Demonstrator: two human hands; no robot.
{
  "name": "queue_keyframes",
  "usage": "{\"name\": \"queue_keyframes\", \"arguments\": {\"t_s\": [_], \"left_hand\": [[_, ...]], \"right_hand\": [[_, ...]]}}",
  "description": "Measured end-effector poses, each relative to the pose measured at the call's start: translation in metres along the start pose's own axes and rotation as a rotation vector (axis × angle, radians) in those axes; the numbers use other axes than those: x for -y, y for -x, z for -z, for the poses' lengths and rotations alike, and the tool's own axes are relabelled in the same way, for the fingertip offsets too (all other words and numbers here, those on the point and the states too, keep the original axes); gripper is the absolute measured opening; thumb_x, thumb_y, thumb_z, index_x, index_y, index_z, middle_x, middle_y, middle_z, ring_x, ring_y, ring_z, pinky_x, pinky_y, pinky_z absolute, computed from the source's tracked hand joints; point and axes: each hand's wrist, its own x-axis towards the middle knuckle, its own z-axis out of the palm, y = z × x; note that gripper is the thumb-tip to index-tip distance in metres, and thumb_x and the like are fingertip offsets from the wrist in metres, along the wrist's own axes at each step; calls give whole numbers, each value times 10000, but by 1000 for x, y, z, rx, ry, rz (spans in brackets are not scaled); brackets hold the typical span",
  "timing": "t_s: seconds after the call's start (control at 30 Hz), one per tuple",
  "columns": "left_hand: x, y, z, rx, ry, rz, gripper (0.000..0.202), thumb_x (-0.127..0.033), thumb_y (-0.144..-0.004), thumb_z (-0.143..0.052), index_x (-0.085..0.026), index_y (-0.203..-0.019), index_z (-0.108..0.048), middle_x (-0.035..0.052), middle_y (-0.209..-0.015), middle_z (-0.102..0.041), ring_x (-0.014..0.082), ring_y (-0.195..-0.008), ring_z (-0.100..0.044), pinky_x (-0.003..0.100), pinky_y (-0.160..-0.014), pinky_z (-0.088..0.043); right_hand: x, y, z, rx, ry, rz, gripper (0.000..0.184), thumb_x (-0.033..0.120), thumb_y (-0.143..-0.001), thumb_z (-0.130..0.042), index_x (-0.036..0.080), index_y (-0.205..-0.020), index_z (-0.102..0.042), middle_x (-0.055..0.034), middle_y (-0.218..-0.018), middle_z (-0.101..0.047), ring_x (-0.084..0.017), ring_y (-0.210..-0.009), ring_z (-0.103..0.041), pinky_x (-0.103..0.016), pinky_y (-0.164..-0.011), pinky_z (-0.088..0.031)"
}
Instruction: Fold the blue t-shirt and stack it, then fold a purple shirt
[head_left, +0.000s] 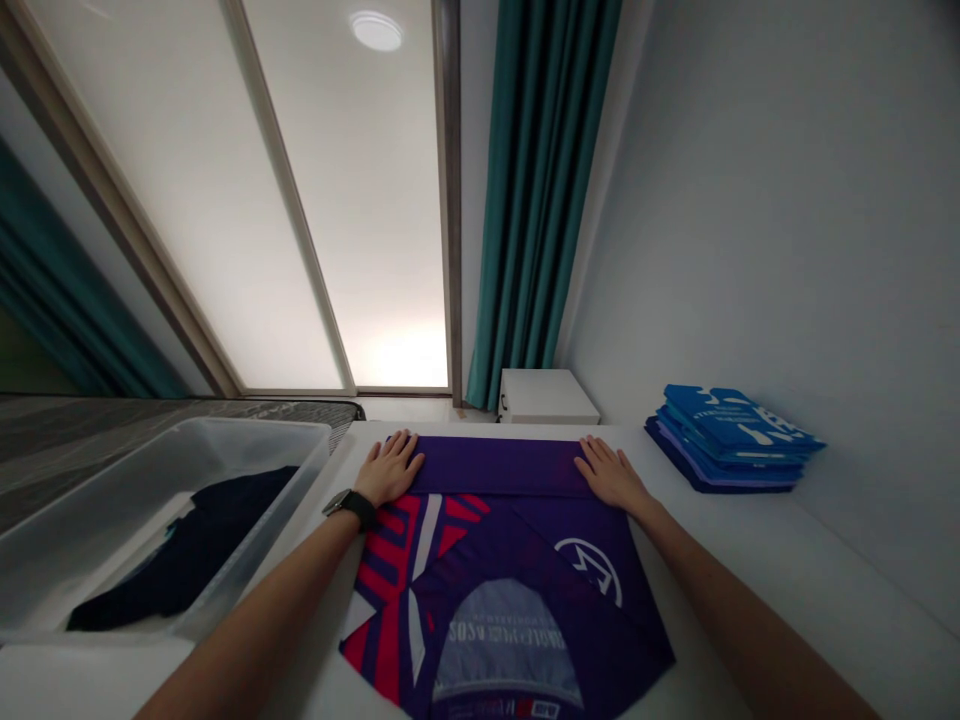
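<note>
A purple T-shirt [510, 545] with red and white stripes and a white round logo lies on the white table, its neck opening toward me. Its far edge is folded over into a plain purple band. On the left end of that band my left hand [388, 468] rests flat, fingers spread, a dark watch [352, 505] on the wrist. The band's right end is under my right hand [611, 472], also flat with fingers stretched out. Neither hand grasps the cloth.
To the right, against the wall, sits a stack of folded blue and purple shirts [731, 440]. A translucent plastic bin [247, 432] with dark clothing [195, 545] inside stands at left. Beyond the table are a small white cabinet [547, 395], a teal curtain [547, 180] and frosted sliding doors [360, 220].
</note>
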Motion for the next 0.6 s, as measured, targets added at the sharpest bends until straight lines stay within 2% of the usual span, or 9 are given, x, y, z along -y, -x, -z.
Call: {"name": "queue_keyframes", "arguments": {"t_s": [0.07,0.17,0.3,0.43,0.53,0.6], "left_hand": [[10,-3,2,19,10,7,544,-425,-980,-266,-180,-1457,-359,126,-1543,-338,266,-1439,-259,515,-1129,-230],[27,-10,11,30,27,-14,487,-374,-977,-272,-196,-1403,-425,123,-1494,-417,260,-1390,-350,472,-1100,-297],[42,-26,27,36,33,-67,410,-288,-927,-342,-181,-1246,-576,134,-1299,-568,265,-1226,-506,417,-1027,-388],[46,-43,38,56,68,-154,312,-241,-851,-423,-184,-1039,-666,111,-1095,-630,246,-1084,-565,368,-990,-413],[50,-53,40,82,108,-187,229,-245,-795,-468,-181,-895,-664,98,-987,-642,238,-1003,-586,340,-932,-443],[54,-58,41,98,140,-182,209,-261,-777,-470,-176,-858,-644,93,-943,-646,232,-951,-598,327,-882,-461]], "right_hand": [[-2,-3,0,-11,-20,-8,635,477,-967,-165,170,-1513,-274,-68,-1584,-244,-228,-1463,-160,-498,-1166,-128],[-10,-13,3,-65,-71,11,578,396,-970,-211,148,-1468,-368,-111,-1525,-370,-256,-1411,-292,-452,-1141,-214],[-22,-30,13,-108,-105,17,498,305,-968,-276,106,-1372,-489,-178,-1322,-551,-267,-1234,-481,-364,-1041,-332],[-28,-46,23,-86,-134,12,340,242,-927,-398,127,-1114,-657,-153,-1137,-622,-244,-1114,-532,-316,-953,-365],[-31,-55,31,-46,-186,8,251,229,-883,-479,118,-977,-684,-141,-1043,-654,-231,-1025,-566,-293,-884,-384],[-33,-58,36,-9,-245,4,245,219,-878,-478,115,-972,-679,-121,-969,-681,-204,-919,-598,-270,-811,-402]]}}
